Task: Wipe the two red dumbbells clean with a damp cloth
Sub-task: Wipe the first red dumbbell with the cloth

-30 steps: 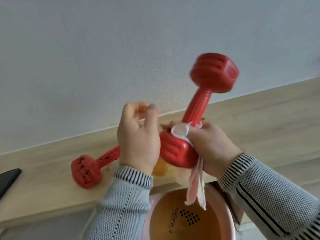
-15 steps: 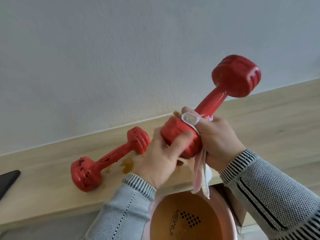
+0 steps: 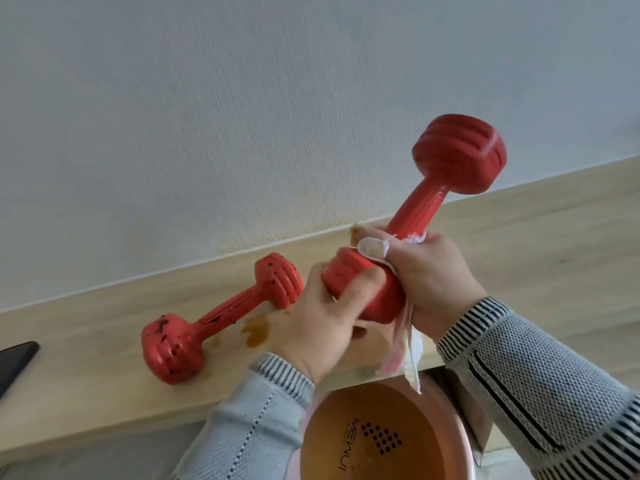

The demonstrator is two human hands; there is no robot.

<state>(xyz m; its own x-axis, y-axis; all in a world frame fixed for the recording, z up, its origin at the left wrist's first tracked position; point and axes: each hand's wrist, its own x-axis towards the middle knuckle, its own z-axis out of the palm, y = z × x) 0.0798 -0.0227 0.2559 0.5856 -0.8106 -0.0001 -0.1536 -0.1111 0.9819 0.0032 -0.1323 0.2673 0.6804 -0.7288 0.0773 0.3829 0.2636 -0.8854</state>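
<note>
One red dumbbell (image 3: 429, 195) is held up in the air, tilted, its far head high at the right. My left hand (image 3: 322, 323) grips its near head from below, thumb across it. My right hand (image 3: 433, 282) holds a white and pink cloth (image 3: 403, 355) against the handle and near head, with cloth wrapped over a fingertip and a tail hanging down. The second red dumbbell (image 3: 221, 317) lies on the wooden shelf (image 3: 86, 358) at the left, spotted with dark stains.
A brown spill (image 3: 256, 332) marks the shelf beside the lying dumbbell. A pink basin (image 3: 381, 441) of brownish water sits below my hands. A dark phone (image 3: 15, 358) lies at the shelf's left edge. A pale wall rises behind.
My left hand dropped from in front of the lying dumbbell and took hold of the raised dumbbell's near head. The raised dumbbell swung its far head to the right.
</note>
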